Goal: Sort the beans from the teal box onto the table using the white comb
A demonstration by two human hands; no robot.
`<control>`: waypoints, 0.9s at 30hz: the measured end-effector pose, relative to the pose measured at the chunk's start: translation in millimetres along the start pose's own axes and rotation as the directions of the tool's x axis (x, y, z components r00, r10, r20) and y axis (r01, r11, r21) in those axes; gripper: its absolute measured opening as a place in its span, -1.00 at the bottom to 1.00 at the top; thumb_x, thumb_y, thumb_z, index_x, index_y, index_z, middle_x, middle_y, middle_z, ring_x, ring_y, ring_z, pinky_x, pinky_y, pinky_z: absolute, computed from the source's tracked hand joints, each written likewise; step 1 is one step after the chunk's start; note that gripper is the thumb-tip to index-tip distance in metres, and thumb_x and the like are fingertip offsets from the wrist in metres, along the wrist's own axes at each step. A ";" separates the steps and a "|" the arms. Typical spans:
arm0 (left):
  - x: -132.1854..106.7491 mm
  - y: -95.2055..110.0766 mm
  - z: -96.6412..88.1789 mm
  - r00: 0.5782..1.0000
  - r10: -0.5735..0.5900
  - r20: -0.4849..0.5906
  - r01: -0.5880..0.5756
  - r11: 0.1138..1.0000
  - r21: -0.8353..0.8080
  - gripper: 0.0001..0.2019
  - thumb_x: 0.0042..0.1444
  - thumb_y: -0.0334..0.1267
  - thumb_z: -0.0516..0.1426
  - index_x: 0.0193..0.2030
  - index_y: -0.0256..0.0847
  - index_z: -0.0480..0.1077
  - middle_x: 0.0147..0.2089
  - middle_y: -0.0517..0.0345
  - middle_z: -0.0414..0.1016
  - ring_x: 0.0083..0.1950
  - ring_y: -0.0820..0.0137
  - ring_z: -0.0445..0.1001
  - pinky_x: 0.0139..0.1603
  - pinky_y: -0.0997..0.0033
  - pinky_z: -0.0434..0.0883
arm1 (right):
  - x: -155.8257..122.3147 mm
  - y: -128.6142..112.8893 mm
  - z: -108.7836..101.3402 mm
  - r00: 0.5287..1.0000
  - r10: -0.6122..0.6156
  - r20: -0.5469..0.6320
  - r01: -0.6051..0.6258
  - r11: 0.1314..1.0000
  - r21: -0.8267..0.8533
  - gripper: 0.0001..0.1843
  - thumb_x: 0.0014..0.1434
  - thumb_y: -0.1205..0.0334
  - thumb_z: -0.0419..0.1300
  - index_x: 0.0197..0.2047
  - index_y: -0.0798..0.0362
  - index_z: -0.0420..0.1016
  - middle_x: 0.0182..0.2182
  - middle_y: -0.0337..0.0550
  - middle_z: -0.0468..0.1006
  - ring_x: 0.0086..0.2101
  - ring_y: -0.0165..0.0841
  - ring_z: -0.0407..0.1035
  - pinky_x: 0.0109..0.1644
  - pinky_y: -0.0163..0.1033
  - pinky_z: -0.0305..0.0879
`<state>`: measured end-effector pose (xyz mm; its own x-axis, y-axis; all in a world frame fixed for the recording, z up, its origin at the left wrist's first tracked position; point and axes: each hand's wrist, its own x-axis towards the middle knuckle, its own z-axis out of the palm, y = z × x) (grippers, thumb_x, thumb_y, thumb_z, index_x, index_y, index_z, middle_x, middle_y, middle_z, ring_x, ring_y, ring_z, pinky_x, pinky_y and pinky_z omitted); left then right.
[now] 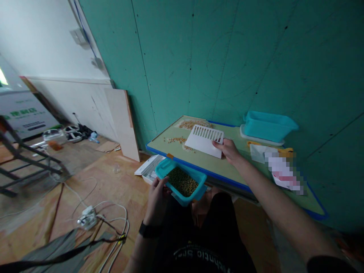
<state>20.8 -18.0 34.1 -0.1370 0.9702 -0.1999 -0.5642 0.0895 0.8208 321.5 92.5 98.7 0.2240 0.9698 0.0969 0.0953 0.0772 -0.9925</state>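
Observation:
In my left hand [157, 190] is the near left rim of a turquoise plastic container [182, 200], held just below the table's front edge. Dark green beans [178, 178] fill its left part and yellowish beans [190, 187] its right. My right hand [228, 150] grips the right end of a white slotted scraper [201, 146], its slots along the far side. The scraper is low over the tabletop, beside scattered yellowish beans [176, 140]. Farther back lies a bigger spread of beans [195, 124] near the wall.
The blue-edged table [239, 167] stands against a green wall. On its right are a turquoise bin [269, 127] on a pale lid, a yellow-handled tool [284, 150] and a packet [284, 170], partly blurred. A white box [149, 168] sits below left. Cables and a power strip [88, 218] lie on the floor.

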 end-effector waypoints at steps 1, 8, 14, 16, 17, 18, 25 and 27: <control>-0.2 0.0 0.1 1.000 0.001 0.000 -0.001 1.000 -0.002 -0.65 -0.20 -0.19 0.46 -0.41 -0.14 0.38 -0.54 0.36 0.32 -0.58 0.56 0.25 -0.55 0.58 0.25 | 0.1 -0.4 -1.0 1.000 0.007 -0.009 -0.007 1.000 0.003 -0.42 -0.34 -0.18 0.50 -0.34 0.05 0.53 -0.42 -0.07 0.62 -0.38 -0.16 0.47 -0.37 -0.16 0.33; -1.7 0.6 -0.4 1.000 -0.010 -0.004 0.010 1.000 -0.009 -0.64 -0.19 -0.19 0.47 -0.40 -0.18 0.37 -0.56 0.36 0.34 -0.57 0.57 0.28 -0.53 0.61 0.28 | -3.2 -1.6 -7.8 0.997 0.049 -0.054 -0.047 0.998 0.046 -0.42 -0.43 -0.09 0.53 -0.35 0.06 0.53 -0.45 -0.11 0.60 -0.41 -0.18 0.46 -0.39 -0.16 0.32; -1.0 1.2 -0.1 1.000 -0.003 0.010 0.004 1.000 -0.022 -0.63 -0.18 -0.20 0.47 -0.40 -0.18 0.35 -0.56 0.39 0.32 -0.58 0.59 0.27 -0.55 0.61 0.26 | -8.2 -3.4 -7.8 0.994 0.106 -0.031 -0.105 0.994 0.033 -0.45 -0.39 -0.07 0.52 -0.34 0.08 0.56 -0.47 -0.10 0.61 -0.43 -0.16 0.48 -0.43 -0.16 0.34; -0.1 1.1 -0.1 1.000 -0.003 0.011 0.003 1.000 -0.022 -0.61 -0.19 -0.19 0.47 -0.39 -0.18 0.35 -0.56 0.39 0.32 -0.58 0.59 0.28 -0.55 0.61 0.27 | -7.9 -3.1 -7.2 0.994 0.101 -0.032 -0.100 0.994 0.050 -0.46 -0.39 -0.05 0.52 -0.35 0.07 0.55 -0.46 -0.09 0.62 -0.42 -0.16 0.48 -0.42 -0.15 0.35; 0.4 1.1 -0.2 1.000 -0.004 0.011 0.005 1.000 -0.020 -0.61 -0.20 -0.18 0.47 -0.39 -0.18 0.35 -0.56 0.39 0.33 -0.58 0.59 0.28 -0.55 0.61 0.27 | -7.7 -2.9 -6.9 0.995 0.094 -0.027 -0.092 0.994 0.058 -0.46 -0.39 -0.04 0.52 -0.35 0.07 0.55 -0.44 -0.09 0.62 -0.41 -0.17 0.48 -0.40 -0.15 0.36; 1.0 1.1 -0.3 1.000 -0.005 0.011 0.005 1.000 -0.018 -0.61 -0.20 -0.17 0.47 -0.39 -0.18 0.34 -0.56 0.39 0.33 -0.58 0.59 0.28 -0.54 0.62 0.28 | -7.5 -2.9 -6.8 0.996 0.088 -0.021 -0.087 0.994 0.063 -0.46 -0.40 -0.04 0.52 -0.36 0.07 0.55 -0.44 -0.08 0.63 -0.41 -0.17 0.49 -0.39 -0.15 0.36; 4.9 -0.5 -2.0 1.000 -0.018 0.010 0.018 1.000 -0.020 -0.59 -0.20 -0.19 0.47 -0.43 -0.15 0.29 -0.60 0.42 0.30 -0.62 0.60 0.25 -0.59 0.61 0.25 | -13.2 -8.7 -8.0 0.996 0.091 0.010 -0.091 0.995 0.032 -0.44 -0.39 -0.08 0.53 -0.35 0.07 0.55 -0.47 -0.15 0.60 -0.44 -0.23 0.46 -0.40 -0.19 0.33; 5.1 -1.3 -2.7 1.000 -0.012 0.012 0.012 1.000 -0.024 -0.61 -0.17 -0.21 0.46 -0.43 -0.15 0.29 -0.58 0.41 0.31 -0.62 0.59 0.26 -0.58 0.61 0.25 | -14.5 -10.1 -7.8 0.996 0.083 0.020 -0.083 0.996 0.044 -0.43 -0.40 -0.06 0.54 -0.32 0.07 0.56 -0.43 -0.13 0.62 -0.42 -0.23 0.47 -0.37 -0.18 0.35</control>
<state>18.6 -13.9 30.6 -0.1204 0.9717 -0.2032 -0.5854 0.0958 0.8051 324.8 75.8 108.0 0.2117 0.9773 0.0132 0.0340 0.0061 -0.9994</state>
